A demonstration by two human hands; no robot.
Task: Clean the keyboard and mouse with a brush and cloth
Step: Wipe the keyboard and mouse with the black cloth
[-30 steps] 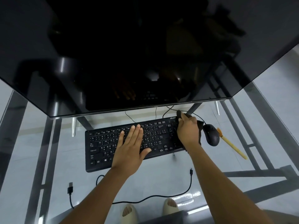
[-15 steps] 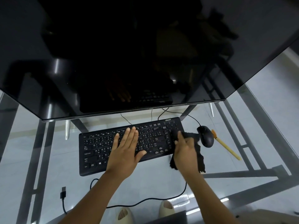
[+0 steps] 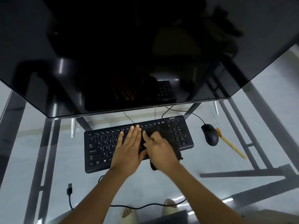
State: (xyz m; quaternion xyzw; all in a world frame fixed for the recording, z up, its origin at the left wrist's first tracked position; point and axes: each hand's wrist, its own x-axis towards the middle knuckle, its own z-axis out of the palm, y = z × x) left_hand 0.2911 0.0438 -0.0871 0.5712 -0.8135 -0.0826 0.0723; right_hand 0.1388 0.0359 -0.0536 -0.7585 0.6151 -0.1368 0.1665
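Note:
A black keyboard (image 3: 100, 147) lies on the glass desk in front of a large dark monitor. My left hand (image 3: 129, 147) rests flat on the middle keys, fingers straight. Beside it, my right hand (image 3: 159, 149) presses a dark cloth (image 3: 174, 143) onto the keys left of the number pad; the hand looks blurred. One corner of the cloth hangs over the keyboard's front edge. A black mouse (image 3: 210, 134) sits to the right of the keyboard. Touching the mouse's right side lies a brush (image 3: 231, 146) with a yellow handle.
The monitor (image 3: 129, 54) overhangs the back of the glass desk (image 3: 226, 162), close above the keyboard. A loose black USB cable (image 3: 69, 191) curls along the near side of the desk. Through the glass I see the metal frame and my feet.
My right hand has swept the cloth leftwards, from the keyboard's right end and front edge onto the keys beside my left hand. The left hand has stayed put.

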